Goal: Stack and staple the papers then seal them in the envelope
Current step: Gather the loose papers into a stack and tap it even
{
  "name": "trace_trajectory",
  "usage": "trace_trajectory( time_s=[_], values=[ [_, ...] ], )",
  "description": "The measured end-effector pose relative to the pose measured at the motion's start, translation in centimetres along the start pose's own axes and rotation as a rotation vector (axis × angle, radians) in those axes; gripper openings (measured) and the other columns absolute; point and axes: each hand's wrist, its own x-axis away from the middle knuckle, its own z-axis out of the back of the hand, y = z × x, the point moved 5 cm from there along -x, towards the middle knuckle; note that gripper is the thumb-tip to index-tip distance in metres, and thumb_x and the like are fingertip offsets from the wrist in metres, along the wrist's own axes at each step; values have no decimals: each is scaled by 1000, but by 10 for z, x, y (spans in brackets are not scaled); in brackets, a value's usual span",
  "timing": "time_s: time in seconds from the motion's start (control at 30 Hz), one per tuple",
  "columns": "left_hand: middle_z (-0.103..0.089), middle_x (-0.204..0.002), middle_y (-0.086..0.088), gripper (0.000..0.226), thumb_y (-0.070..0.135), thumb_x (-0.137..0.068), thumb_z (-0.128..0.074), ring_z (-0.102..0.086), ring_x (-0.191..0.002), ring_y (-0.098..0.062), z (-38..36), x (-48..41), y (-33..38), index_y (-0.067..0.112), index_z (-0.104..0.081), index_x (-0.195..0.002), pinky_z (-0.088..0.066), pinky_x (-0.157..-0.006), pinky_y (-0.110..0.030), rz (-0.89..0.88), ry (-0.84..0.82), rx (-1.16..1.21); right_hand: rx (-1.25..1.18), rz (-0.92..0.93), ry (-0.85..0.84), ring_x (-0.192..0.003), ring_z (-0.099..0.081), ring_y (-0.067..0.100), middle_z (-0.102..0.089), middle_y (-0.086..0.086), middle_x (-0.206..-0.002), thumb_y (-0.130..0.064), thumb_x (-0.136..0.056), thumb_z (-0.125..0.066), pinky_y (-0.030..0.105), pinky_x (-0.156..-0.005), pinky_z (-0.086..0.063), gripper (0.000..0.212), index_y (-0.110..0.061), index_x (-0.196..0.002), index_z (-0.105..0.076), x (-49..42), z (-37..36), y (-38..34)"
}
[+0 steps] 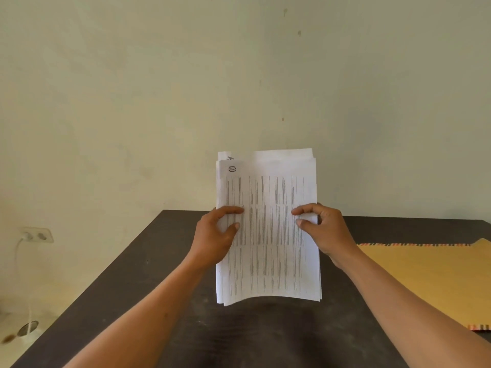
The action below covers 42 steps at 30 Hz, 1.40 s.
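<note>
Stack of papers (268,227) held upright above the middle of the desk (164,301), lower edge toward the desk top; contact with it cannot be told. Left hand (215,235) on the stack's left edge, right hand (322,229) on its right edge, fingers (233,210) over the front sheet. Envelope (425,282) flat on the desk, right of the papers and apart from them. Wall (159,102) behind the desk. Wall socket (37,235) low on the wall, left of the desk, cable (18,261) hanging below it.
</note>
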Motion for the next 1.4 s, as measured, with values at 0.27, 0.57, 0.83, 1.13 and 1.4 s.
trace_trajectory(
  time_s=[0.27,0.57,0.83,1.13,1.4],
  values=[
    [-57,-119,13,30,16,-92,-69,-56,-115,-11,-5,7,6,37,-66,-114,-55,-95,-30,-45,27,-75,107,-10,-4,-120,-58,18,-65,-18,-108,-6,-90,-71,42,-103,-50,20,-25,-82,-72,1,8,6],
    [-62,-107,8,91,27,-81,-83,-69,-88,-10,2,4,26,44,-18,-141,-58,-72,-30,-53,258,78,105,71,99,-96,-66,10,-71,-11,-90,-2,-86,-73,36,-96,-55,22,-21,-74,-70,-5,14,-11],
    [-72,-102,7,15,30,-96,-65,-71,-96,-13,-5,-10,21,19,-63,-106,-57,-72,-25,34,161,191,-91,-40,286,-92,-64,13,-52,0,-107,-5,-84,-74,19,-65,-51,55,-21,-114,-30,-2,20,-13],
    [-75,-104,8,21,25,-95,-67,-74,-92,-7,-12,-10,31,19,-65,-116,-60,-70,-22,17,84,297,12,-19,278,-115,-57,21,-51,3,-130,-15,-86,-72,32,-86,-52,60,-21,-133,-35,-10,14,-17],
    [-77,-97,7,13,19,-96,-66,-75,-87,-10,-11,-7,41,22,-65,-108,-57,-64,-19,10,7,358,791,736,243,-145,-33,25,-47,3,-149,-33,-82,-58,47,-116,-28,59,-16,-138,-54,-35,-15,-131]
  ],
)
